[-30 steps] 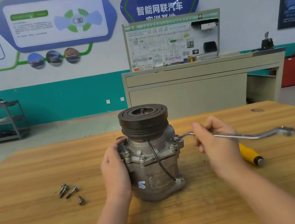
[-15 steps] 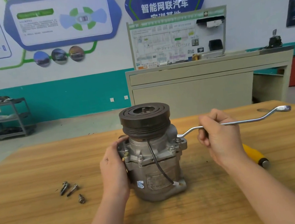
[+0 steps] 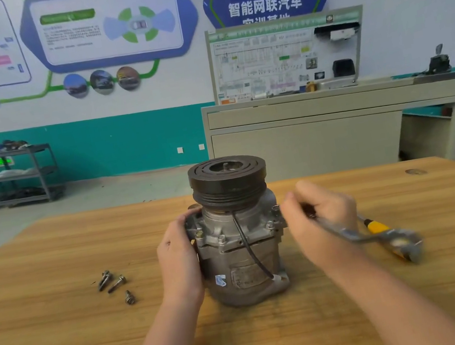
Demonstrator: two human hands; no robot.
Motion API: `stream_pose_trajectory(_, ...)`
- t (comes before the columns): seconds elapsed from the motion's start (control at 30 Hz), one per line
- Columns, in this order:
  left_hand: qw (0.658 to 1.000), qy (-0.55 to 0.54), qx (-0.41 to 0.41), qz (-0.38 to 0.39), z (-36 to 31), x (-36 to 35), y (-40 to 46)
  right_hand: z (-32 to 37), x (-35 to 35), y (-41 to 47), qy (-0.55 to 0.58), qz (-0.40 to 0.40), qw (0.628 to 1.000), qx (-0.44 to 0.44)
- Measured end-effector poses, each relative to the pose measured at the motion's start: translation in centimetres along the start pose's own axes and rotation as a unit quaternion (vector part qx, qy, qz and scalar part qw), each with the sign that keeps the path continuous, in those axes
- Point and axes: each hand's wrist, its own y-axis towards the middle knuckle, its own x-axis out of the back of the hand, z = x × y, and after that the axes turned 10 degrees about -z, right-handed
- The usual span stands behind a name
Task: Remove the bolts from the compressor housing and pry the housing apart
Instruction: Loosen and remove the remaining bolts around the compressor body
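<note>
1. The compressor housing [image 3: 238, 249] is stood upright near the middle of the wooden table [image 3: 67, 337], pulley [image 3: 228, 179] uppermost, with a black wire [image 3: 248, 247] running down its front.
2. Its left flank is clasped by the left hand [image 3: 178, 260], fingers wrapped around the flange, so the body is steadied.
3. A ring spanner [image 3: 362, 235] is held in the closed right hand [image 3: 321, 222]; it is blurred, and whether its near end is seated on the right-hand flange bolt [image 3: 276, 209] cannot be told.
4. The step in hand is judged to be the loosening of that bolt: the ring should be seated fully over the head, the handle swung in short arcs, and the housing pressed down against the turning force.
5. Counted: three removed bolts [image 3: 115, 283] are lying loose on the table to the left; about four bolt heads are seen on the flange.
6. One yellow-handled screwdriver [image 3: 377, 227] is lying behind the spanner, presumably for prying.
</note>
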Motion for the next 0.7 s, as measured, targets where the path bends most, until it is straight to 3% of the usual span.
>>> stream_pose_trajectory(0.13, 1.000, 0.009, 0.004, 0.001, 0.1, 0.1, 0.2, -3.3, 1.4, 2.6, 0.126, 0.054, 0.960, -0.243)
stream_pose_trajectory(0.23, 1.000, 0.013, 0.010, 0.001, 0.0, 0.1, 0.1, -4.7, 2.0, 3.8, 0.295, 0.100, 0.858, -0.408)
stream_pose_trajectory(0.3, 1.000, 0.013, 0.012, 0.001, 0.0, 0.1, 0.2, -5.1, 1.7, 3.5, 0.357, 0.087, 0.802, -0.470)
stream_pose_trajectory(0.37, 1.000, 0.008, 0.015, -0.001, 0.0, 0.1, 0.3, -5.7, 1.3, 2.9, 0.381, 0.026, 0.784, -0.489)
stream_pose_trajectory(0.43, 1.000, 0.005, 0.023, -0.005, 0.1, 0.1, 0.4, -5.7, 1.3, 2.7, 0.374, -0.046, 0.797, -0.472)
stream_pose_trajectory(0.5, 1.000, 0.001, 0.028, -0.003, 0.1, 0.1, 0.5, -5.1, 1.7, 2.5, 0.311, -0.075, 0.850, -0.419)
stream_pose_trajectory(0.6, 0.999, -0.010, 0.035, 0.001, 0.1, 0.1, 0.5, -4.1, 1.9, 2.1, 0.177, -0.061, 0.927, -0.325)
stream_pose_trajectory(0.7, 0.998, -0.036, 0.059, 0.004, 0.4, 0.2, 0.5, -3.4, 1.6, 1.6, 0.114, -0.044, 0.954, -0.272)
